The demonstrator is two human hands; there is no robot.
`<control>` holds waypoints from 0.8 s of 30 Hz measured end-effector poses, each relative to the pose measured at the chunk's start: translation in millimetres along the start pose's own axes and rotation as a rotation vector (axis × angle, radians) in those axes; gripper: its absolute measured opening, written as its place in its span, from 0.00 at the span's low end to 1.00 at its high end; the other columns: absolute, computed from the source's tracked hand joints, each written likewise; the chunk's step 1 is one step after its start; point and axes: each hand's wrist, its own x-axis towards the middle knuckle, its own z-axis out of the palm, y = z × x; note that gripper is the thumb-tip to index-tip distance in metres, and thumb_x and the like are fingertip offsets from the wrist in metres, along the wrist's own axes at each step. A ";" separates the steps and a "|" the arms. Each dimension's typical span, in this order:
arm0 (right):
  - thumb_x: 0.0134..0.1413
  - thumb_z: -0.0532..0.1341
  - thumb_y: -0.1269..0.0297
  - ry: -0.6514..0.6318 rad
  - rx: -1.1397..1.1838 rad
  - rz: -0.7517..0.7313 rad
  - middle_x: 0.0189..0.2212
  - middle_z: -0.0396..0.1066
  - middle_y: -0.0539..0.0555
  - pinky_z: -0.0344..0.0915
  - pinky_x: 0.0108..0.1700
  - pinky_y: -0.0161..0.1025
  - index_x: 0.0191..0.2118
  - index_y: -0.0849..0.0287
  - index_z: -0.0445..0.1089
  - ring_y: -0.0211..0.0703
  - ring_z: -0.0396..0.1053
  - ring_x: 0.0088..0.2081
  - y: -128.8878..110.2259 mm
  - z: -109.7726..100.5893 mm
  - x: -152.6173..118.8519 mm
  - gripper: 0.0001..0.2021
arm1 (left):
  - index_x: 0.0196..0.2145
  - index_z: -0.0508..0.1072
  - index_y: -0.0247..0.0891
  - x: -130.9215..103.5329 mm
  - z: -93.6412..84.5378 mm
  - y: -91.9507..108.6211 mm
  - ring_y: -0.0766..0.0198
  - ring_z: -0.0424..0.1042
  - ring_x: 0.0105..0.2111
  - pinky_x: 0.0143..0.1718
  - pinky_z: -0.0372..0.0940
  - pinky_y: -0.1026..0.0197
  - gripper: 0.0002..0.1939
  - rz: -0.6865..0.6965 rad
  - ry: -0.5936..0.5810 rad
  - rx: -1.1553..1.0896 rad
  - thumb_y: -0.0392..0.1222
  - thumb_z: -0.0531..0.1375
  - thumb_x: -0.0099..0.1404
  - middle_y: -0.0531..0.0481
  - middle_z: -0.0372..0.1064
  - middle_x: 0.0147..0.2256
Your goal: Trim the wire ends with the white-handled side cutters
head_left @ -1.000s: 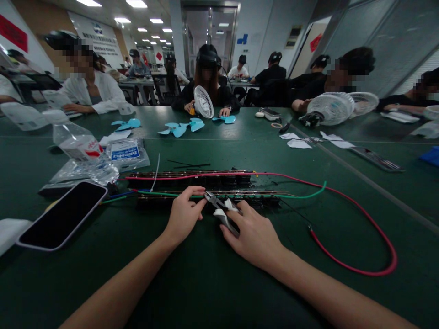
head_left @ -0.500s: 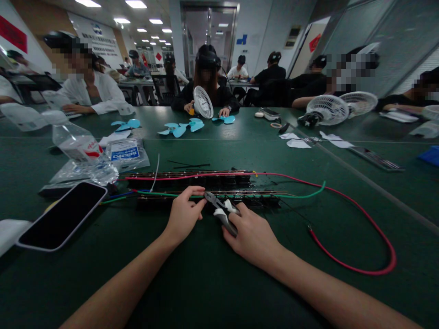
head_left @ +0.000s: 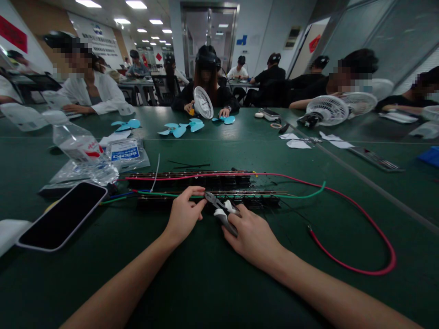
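My right hand [head_left: 255,235] is wrapped round the grey-and-white handles of a pair of pliers [head_left: 216,201]. Their jaws point up and left, at the near black strip [head_left: 250,201], which has bare copper wire running along it. Close to the jaw tips is my left hand [head_left: 183,212], thumb and fingers curled in a pinch; what lies between them is too small to make out. A green wire [head_left: 310,194] runs along the near strip, passing behind my left fingers. Behind it lies a second black strip [head_left: 222,180] with a red wire [head_left: 286,175] stretched over it.
On my left are a phone [head_left: 63,217], a plastic bottle [head_left: 80,144] and a plastic bag [head_left: 126,153]. The red wire loops round on the right. A white zip tie [head_left: 156,172] sticks up. Across the table, people sit among blue fan blades [head_left: 176,129] and white fans [head_left: 327,109].
My hands and the pliers stay almost exactly in place. At the far right, a co-worker's head and a white fan part held near it have shifted.
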 end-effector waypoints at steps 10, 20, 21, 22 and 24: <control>0.56 0.58 0.63 0.019 0.033 -0.005 0.40 0.64 0.59 0.62 0.34 0.38 0.39 0.61 0.70 0.42 0.65 0.34 0.2 1.1 -2.0 0.09 | 0.44 0.71 0.36 0.0 -0.8 0.1 0.75 0.68 0.15 0.16 0.62 0.69 0.13 0.007 0.000 0.001 0.37 0.61 0.61 0.44 0.73 0.43; 0.51 0.58 0.62 0.014 -0.121 0.050 0.43 0.63 0.64 0.59 0.42 0.46 0.40 0.59 0.69 0.55 0.60 0.44 0.7 -3.8 -1.6 0.11 | 0.44 0.70 0.36 0.4 -0.2 0.8 0.76 0.67 0.15 0.16 0.60 0.71 0.13 -0.016 -0.004 0.006 0.36 0.61 0.60 0.46 0.73 0.42; 0.51 0.58 0.62 0.007 -0.124 0.054 0.43 0.62 0.64 0.58 0.42 0.46 0.40 0.59 0.69 0.55 0.60 0.44 0.7 -4.1 -1.8 0.11 | 0.44 0.70 0.36 0.3 -0.2 0.8 0.76 0.67 0.15 0.16 0.60 0.71 0.13 -0.015 -0.004 0.006 0.35 0.61 0.60 0.46 0.73 0.42; 0.51 0.57 0.62 0.001 -0.127 0.057 0.44 0.62 0.64 0.58 0.42 0.46 0.40 0.59 0.69 0.55 0.60 0.44 0.7 -4.4 -2.0 0.11 | 0.44 0.70 0.36 0.1 -0.2 0.8 0.76 0.67 0.15 0.16 0.60 0.71 0.13 -0.013 -0.004 0.008 0.35 0.61 0.60 0.46 0.73 0.42; 0.51 0.57 0.63 -0.008 -0.135 0.061 0.43 0.62 0.64 0.58 0.42 0.46 0.41 0.59 0.68 0.56 0.60 0.45 0.4 -5.1 -2.2 0.11 | 0.44 0.70 0.36 -0.3 -0.3 0.6 0.76 0.68 0.15 0.16 0.61 0.70 0.13 -0.009 -0.001 0.011 0.36 0.61 0.60 0.46 0.73 0.42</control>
